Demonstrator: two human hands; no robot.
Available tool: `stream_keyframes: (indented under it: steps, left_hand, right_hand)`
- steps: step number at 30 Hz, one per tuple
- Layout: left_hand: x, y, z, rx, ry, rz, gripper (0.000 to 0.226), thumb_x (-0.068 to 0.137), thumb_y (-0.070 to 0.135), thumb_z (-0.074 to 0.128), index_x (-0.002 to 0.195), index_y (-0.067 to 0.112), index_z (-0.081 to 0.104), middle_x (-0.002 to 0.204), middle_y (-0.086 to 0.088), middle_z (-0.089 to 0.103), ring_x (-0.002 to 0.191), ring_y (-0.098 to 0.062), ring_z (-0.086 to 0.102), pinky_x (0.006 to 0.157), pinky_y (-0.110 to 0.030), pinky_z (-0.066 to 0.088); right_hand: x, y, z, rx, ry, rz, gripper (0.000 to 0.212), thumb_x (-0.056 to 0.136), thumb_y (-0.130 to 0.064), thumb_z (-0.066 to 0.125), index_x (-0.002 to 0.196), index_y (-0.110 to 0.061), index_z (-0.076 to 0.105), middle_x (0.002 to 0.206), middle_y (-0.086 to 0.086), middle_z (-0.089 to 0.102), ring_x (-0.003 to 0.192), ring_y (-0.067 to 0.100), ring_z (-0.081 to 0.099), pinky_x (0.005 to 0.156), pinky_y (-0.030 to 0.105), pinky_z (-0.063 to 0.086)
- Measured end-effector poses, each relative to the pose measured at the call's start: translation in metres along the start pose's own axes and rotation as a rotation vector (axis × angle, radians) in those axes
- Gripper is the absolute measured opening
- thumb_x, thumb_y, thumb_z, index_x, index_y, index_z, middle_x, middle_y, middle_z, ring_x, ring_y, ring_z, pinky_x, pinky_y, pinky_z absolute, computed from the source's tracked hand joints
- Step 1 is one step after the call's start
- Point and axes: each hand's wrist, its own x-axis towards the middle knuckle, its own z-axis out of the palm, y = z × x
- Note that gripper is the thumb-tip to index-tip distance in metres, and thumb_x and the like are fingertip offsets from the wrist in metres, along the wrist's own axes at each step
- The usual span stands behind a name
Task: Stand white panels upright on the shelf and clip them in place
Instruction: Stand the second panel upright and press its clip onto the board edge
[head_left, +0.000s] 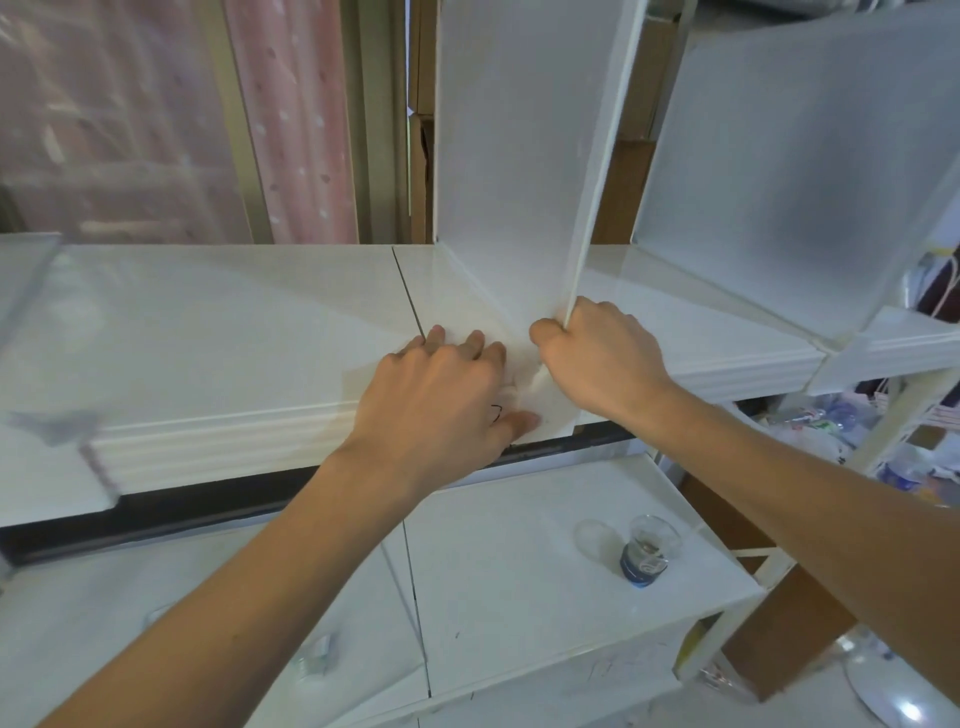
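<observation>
A white panel stands upright on the white shelf, rising out of the top of the view. My right hand grips its near bottom edge, thumb on the left face and fingers behind. My left hand lies flat on the shelf just left of the panel's foot, fingers spread, thumb pressing a small white piece at the shelf's front edge. I cannot tell whether that piece is a clip. A second frosted white panel stands upright further right.
A lower white surface sits below the shelf and carries a small glass jar with a blue base. Pink dotted curtains hang behind on the left. Cluttered bags and a white frame leg are at the right.
</observation>
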Motion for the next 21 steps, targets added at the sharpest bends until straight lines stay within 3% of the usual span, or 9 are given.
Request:
stream_keyframes:
  steps: [6, 10, 12, 14, 19, 21]
  left_hand:
    - [-0.002, -0.002, 0.002, 0.018, 0.053, 0.006, 0.06, 0.089, 0.076, 0.047, 0.115, 0.023, 0.06, 0.103, 0.004, 0.059, 0.102, -0.026, 0.061, 0.063, -0.035, 0.032]
    - [-0.001, -0.003, 0.005, 0.038, 0.078, 0.023, 0.062, 0.089, 0.077, 0.047, 0.114, 0.022, 0.06, 0.101, 0.003, 0.059, 0.098, -0.028, 0.061, 0.062, -0.035, 0.031]
    - [0.0, -0.004, 0.008, 0.063, 0.085, 0.031, 0.063, 0.088, 0.077, 0.045, 0.114, 0.022, 0.06, 0.103, 0.003, 0.061, 0.098, -0.028, 0.061, 0.06, -0.035, 0.03]
    - [0.0, -0.005, 0.01, 0.085, 0.084, 0.035, 0.063, 0.088, 0.078, 0.044, 0.113, 0.022, 0.06, 0.102, 0.003, 0.061, 0.098, -0.028, 0.061, 0.06, -0.035, 0.028]
    - [0.002, -0.005, 0.007, 0.091, 0.036, 0.036, 0.064, 0.088, 0.077, 0.045, 0.114, 0.021, 0.06, 0.104, 0.002, 0.062, 0.1, -0.03, 0.061, 0.06, -0.036, 0.031]
    - [-0.001, -0.011, -0.002, -0.015, -0.025, 0.07, 0.06, 0.089, 0.075, 0.05, 0.122, 0.026, 0.059, 0.111, 0.004, 0.064, 0.107, -0.03, 0.06, 0.067, -0.037, 0.043]
  right_hand:
    - [0.006, 0.005, 0.002, -0.028, -0.007, -0.043, 0.03, 0.096, -0.036, 0.046, 0.075, -0.016, 0.051, 0.076, 0.009, 0.051, 0.079, 0.037, 0.057, 0.069, 0.04, 0.043]
    - [0.012, 0.001, -0.019, 0.057, -0.054, -0.102, 0.041, 0.084, -0.047, 0.054, 0.079, -0.008, 0.066, 0.077, 0.011, 0.065, 0.071, 0.03, 0.066, 0.067, 0.042, 0.056]
    - [0.018, 0.0, -0.032, 0.1, -0.015, -0.156, 0.043, 0.092, -0.034, 0.058, 0.067, 0.001, 0.057, 0.062, 0.013, 0.055, 0.055, 0.023, 0.053, 0.057, 0.035, 0.043]
    - [0.017, -0.001, -0.035, 0.134, -0.029, -0.17, 0.039, 0.096, -0.023, 0.056, 0.063, -0.004, 0.047, 0.056, 0.008, 0.042, 0.048, 0.021, 0.04, 0.053, 0.033, 0.031]
    - [0.012, 0.003, -0.02, 0.134, 0.001, -0.104, 0.042, 0.099, -0.026, 0.047, 0.062, -0.013, 0.035, 0.061, 0.007, 0.037, 0.054, 0.026, 0.035, 0.055, 0.036, 0.027]
    - [0.006, 0.004, -0.02, 0.087, -0.022, -0.109, 0.042, 0.1, -0.031, 0.046, 0.062, -0.015, 0.038, 0.064, 0.007, 0.042, 0.059, 0.027, 0.042, 0.058, 0.036, 0.031]
